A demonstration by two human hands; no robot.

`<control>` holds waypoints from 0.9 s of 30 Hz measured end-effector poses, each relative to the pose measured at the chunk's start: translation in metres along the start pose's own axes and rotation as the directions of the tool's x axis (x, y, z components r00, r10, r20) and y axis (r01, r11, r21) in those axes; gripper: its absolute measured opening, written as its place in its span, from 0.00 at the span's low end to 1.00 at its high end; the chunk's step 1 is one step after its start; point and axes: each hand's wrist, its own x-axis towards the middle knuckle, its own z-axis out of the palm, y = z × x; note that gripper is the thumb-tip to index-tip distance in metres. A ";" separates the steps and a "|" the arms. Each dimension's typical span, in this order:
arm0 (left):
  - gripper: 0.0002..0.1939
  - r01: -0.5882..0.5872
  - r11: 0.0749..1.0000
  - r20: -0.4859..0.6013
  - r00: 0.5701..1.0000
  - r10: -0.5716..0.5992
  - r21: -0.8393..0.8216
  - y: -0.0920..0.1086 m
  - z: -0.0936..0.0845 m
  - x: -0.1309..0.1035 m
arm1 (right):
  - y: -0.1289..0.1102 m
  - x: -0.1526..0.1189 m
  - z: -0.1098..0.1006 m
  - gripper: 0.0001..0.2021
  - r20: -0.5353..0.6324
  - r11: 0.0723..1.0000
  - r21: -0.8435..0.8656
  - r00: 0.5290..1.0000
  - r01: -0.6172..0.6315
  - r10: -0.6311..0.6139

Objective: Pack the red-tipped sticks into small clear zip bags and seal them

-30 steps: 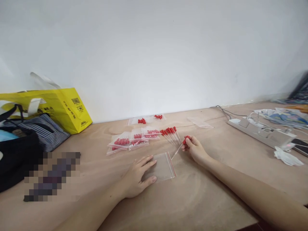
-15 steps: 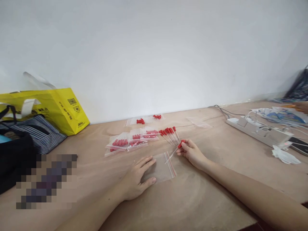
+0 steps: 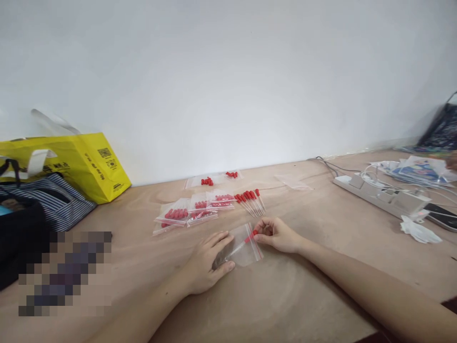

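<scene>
A clear zip bag [image 3: 246,258] with a red-lined mouth lies flat on the table. My left hand [image 3: 204,263] rests across its closed end, fingers apart and thumb on the plastic. Inside the bag lies most of a dropper [image 3: 250,236], its thin clear tube pointing toward my left hand. Thumb and fingers of my right hand [image 3: 280,235] are closed on the dropper's red bulb at the bag's mouth. Just beyond, several loose droppers [image 3: 250,196] lie side by side with their red bulbs facing away.
Several filled bags [image 3: 176,214] overlap left of the loose droppers. Near the wall lie more red-bulbed droppers [image 3: 207,181] on plastic and a flat clear bag [image 3: 293,182]. A power strip [image 3: 378,196] and crumpled tissue [image 3: 420,230] are right; a yellow bag [image 3: 96,166] stands left.
My right hand has moved down and left, sliding the dropper into the zip bag up to its red bulb. My left hand stays on the bag.
</scene>
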 end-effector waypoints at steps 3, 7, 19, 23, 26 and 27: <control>0.26 -0.005 1.000 -0.008 1.000 0.006 0.007 0.000 0.002 0.003 | 0.002 0.002 -0.006 0.11 -0.060 0.997 -0.046 0.996 0.056 -0.059; 0.25 -0.006 1.000 0.012 1.000 0.006 -0.004 0.002 0.001 0.005 | 0.001 0.003 -0.010 0.11 -0.047 0.985 -0.143 0.993 0.100 -0.108; 0.22 -0.041 0.999 -0.056 0.998 0.039 -0.032 0.001 0.005 0.005 | 0.009 0.013 0.003 0.10 0.112 0.981 -0.153 0.988 0.121 -0.105; 0.19 -0.073 0.991 -0.127 0.990 0.059 -0.111 -0.002 -0.002 0.000 | 0.009 0.013 -0.001 0.10 0.090 0.996 -0.083 0.995 0.036 -0.029; 0.18 -0.073 0.989 -0.121 0.991 0.057 -0.130 -0.007 -0.006 -0.006 | 0.007 0.013 -0.005 0.10 0.099 1.000 0.003 0.995 0.017 -0.017; 0.18 -0.065 0.990 -0.112 0.992 0.051 -0.126 -0.008 -0.006 -0.007 | 0.007 0.014 -0.006 0.10 0.099 1.000 0.025 0.995 0.010 -0.012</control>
